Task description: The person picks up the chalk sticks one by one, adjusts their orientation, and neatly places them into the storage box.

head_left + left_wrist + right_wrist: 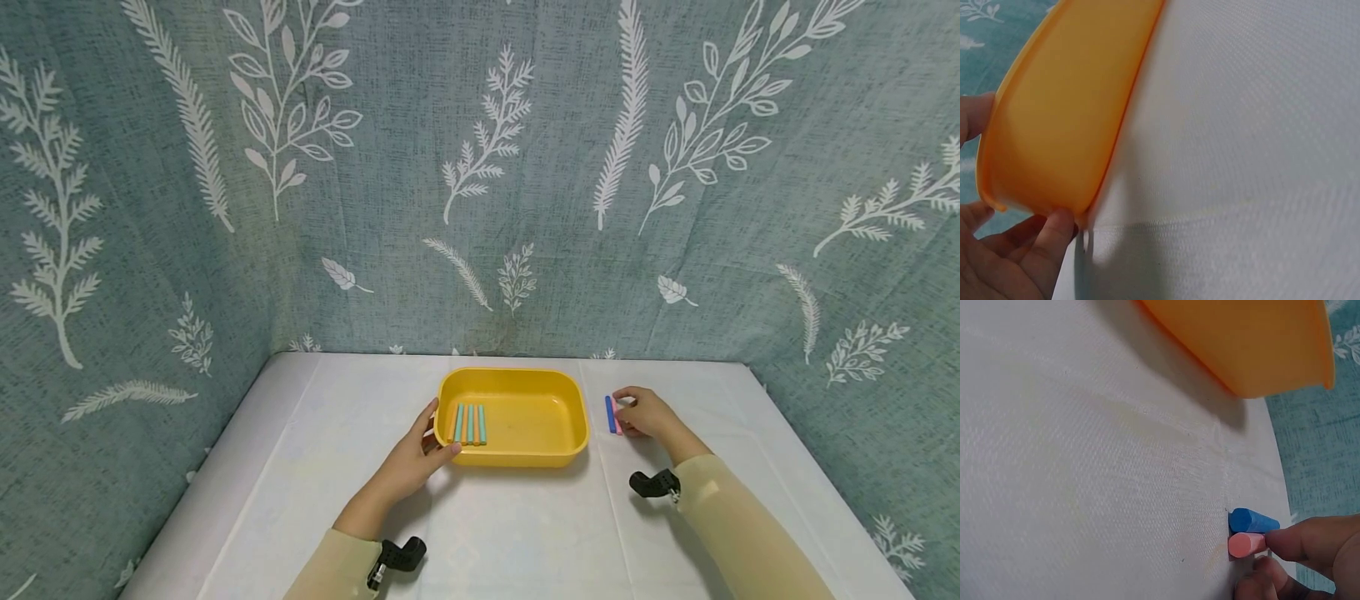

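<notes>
A yellow plastic tray [536,457] stands on the table, its left end held by my left hand [416,450]. The thumb lies over the near left corner while the fingers wrap the left side. Inside, at the left, several orange and mint-green chalk sticks [470,425] lie side by side. Right of the tray, my right hand [645,414] pinches a pink chalk stick [1246,544] between thumb and fingers. Against it lies a blue chalk stick [1244,520], parallel and close to the thumb tip. Both of these sticks are low at the table surface.
A white cloth covers the table [517,533]. Behind and at both sides hangs a teal curtain [420,167] with white leaf prints, meeting the table's back edge. Each sleeve carries a black wrist mount [654,484].
</notes>
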Available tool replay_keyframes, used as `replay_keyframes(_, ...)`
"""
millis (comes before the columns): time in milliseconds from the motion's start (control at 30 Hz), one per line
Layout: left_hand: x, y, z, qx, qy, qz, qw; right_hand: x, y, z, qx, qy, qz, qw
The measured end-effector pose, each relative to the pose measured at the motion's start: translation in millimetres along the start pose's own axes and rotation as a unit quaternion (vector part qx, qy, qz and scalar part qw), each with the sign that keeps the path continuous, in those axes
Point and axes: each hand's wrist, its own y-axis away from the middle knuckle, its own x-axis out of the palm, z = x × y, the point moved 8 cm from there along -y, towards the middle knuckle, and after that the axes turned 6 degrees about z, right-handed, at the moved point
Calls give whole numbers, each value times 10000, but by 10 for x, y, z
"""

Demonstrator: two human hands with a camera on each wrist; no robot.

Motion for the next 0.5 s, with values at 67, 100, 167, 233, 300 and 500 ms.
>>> replay_keyframes(67,-4,3,-9,21,35,2,10000,5,-1,16,9,102,-4,9999)
replay_keyframes(100,-7,2,-11,29,45,1,10000,8,2,27,-4,161,-12,9999)
replay_keyframes(167,-9,1,-13,41,67,2,10000,9,9,47,5,237,-45,9997)
replay_keyframes(233,-10,-1,-11,46,61,1,10000,3,19,66,-25,331,-85,9994)
replay_keyframes(300,-10,-4,-6,45,45,-9,10000,-5,23,80,-54,408,-133,9991)
replay_keyframes(500,1,-8,4,93,51,17,9999,-10,31,91,-87,546,-211,9982)
